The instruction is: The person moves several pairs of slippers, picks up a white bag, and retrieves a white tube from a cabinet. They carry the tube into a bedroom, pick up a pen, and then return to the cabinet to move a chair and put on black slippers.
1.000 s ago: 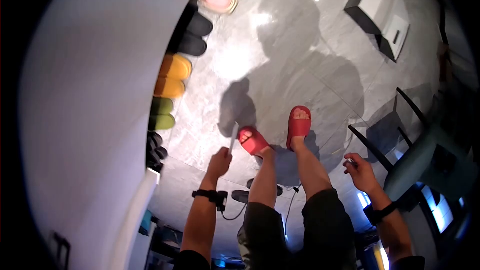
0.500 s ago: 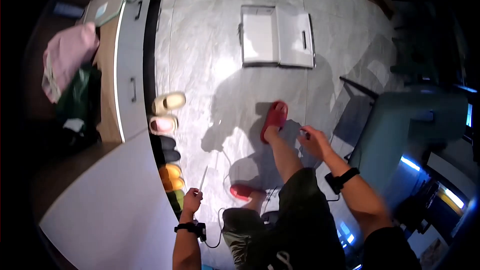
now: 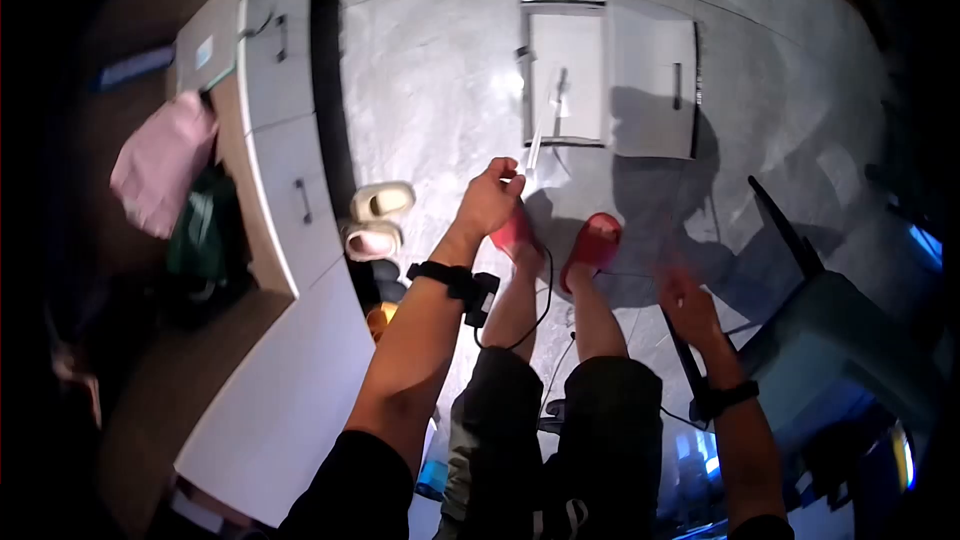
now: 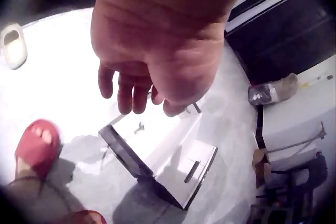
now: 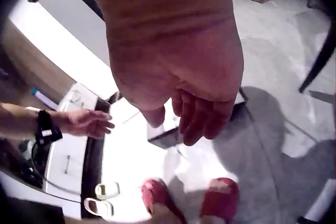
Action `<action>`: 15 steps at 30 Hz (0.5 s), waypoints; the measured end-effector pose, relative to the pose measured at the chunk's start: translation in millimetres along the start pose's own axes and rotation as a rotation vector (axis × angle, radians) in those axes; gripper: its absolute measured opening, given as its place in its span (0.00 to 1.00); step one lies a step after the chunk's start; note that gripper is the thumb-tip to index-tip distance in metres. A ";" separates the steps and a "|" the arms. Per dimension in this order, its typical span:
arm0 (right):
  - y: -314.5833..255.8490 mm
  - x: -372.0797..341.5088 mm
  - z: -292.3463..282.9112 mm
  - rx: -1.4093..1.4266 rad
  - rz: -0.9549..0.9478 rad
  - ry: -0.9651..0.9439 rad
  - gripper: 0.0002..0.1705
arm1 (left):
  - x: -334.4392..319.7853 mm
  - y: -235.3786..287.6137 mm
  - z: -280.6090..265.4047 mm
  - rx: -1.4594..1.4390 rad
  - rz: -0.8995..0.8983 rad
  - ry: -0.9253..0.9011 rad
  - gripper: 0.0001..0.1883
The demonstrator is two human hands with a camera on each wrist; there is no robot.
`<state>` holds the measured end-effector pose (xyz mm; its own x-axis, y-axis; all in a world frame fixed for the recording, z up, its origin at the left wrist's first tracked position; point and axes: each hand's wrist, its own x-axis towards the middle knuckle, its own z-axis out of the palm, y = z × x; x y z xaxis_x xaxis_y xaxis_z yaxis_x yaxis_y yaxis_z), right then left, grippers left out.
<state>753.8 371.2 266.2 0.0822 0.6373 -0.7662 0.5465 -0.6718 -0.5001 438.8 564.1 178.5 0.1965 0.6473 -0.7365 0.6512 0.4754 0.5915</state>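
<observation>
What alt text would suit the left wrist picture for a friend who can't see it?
A person's left hand hangs relaxed, palm side showing, nothing visibly held, in front of an open white box with black sides on a pale floor. Red slippers on feet show at lower left; a cream slipper at upper left.

The grey tiled floor [image 3: 440, 50] bears an open white box [image 3: 585, 32], its lid [image 3: 650, 50] folded out sideways; red slippers [image 3: 597, 248] (with feet in them); a dark chair leg [image 3: 783, 222]; and a row of cream slippers [image 3: 400, 198], dark footwear [image 3: 388, 291] and orange footwear [image 3: 378, 320].
</observation>
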 end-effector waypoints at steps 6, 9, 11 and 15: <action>93.2 -108.1 17.9 0.115 0.439 0.035 0.23 | 95.8 -22.3 14.4 0.219 -0.079 0.027 0.29; 95.4 -154.7 42.0 0.266 0.623 0.042 0.18 | 132.1 -7.6 24.3 0.350 -0.161 -0.031 0.37; 86.0 -178.5 62.7 0.371 0.693 0.045 0.17 | 158.5 -13.9 33.5 0.343 -0.174 -0.051 0.33; 58.7 -209.2 99.2 0.611 0.769 0.055 0.16 | 191.3 -38.6 40.2 0.555 -0.125 0.068 0.18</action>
<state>686.0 161.0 357.1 0.2820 -0.0496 -0.9581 -0.1956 -0.9807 -0.0068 480.8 645.6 1.5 0.0576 0.6516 -0.7564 0.9574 0.1786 0.2268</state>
